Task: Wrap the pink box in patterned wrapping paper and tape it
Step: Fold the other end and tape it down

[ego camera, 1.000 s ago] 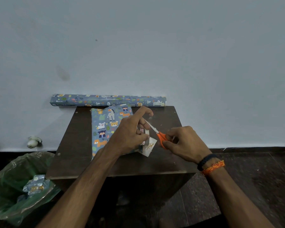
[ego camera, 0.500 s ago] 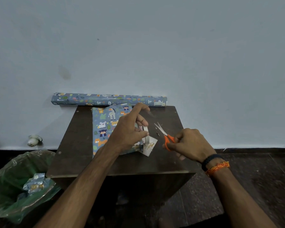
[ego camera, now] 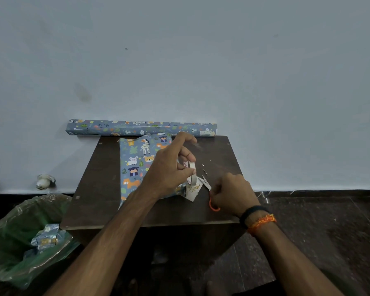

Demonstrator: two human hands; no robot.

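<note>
On the dark brown wooden table [ego camera: 107, 201], the box wrapped in blue animal-patterned paper [ego camera: 135, 167] is seen lying toward ten o'clock of the table's centre, its right end still unsealed, with a white paper flap [ego camera: 193, 192] standing out. The pink of the box itself cannot be seen. The matching blue patterned paper roll [ego camera: 141, 128] is laid along the wall at twelve o'clock. The left hand [ego camera: 169, 167] is held over the box's right end, its fingers [ego camera: 186, 155] pinching a beige tape roll [ego camera: 191, 173]; a freed strip cannot be made out. The right hand [ego camera: 233, 194], at three o'clock of the flap, is curled round the orange-handled scissors [ego camera: 210, 196]. Tape could fold onto itself, or the flap could spring open while both hands are occupied. Gold script is printed on the flap, but it cannot be read.
</note>
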